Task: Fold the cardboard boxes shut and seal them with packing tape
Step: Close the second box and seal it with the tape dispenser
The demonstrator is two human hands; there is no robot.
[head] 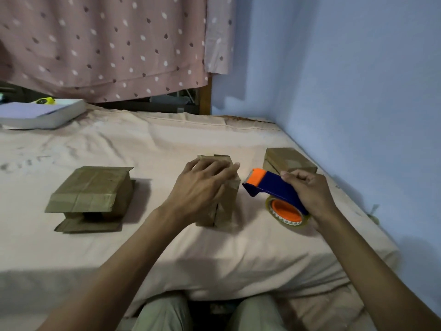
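Observation:
A small upright cardboard box (224, 211) stands mid-bed. My left hand (202, 185) lies over its top, fingers spread across the flaps and thumb down its right side. Just right of it, my right hand (310, 189) grips a blue and orange tape dispenser (272, 187) with its orange nose pointing at the box's upper right edge. The roll of clear tape (286, 211) hangs under the dispenser, close to the sheet. A flatter box (93, 189) with open flaps lies to the left. A third box (288, 160), closed, sits behind the dispenser near the wall.
The boxes rest on a bed with a pale pink sheet (143, 144). A blue wall (358, 91) runs along the right side. A white book (43, 113) with a yellow object (45, 100) lies at the far left. A dotted curtain (107, 44) hangs behind.

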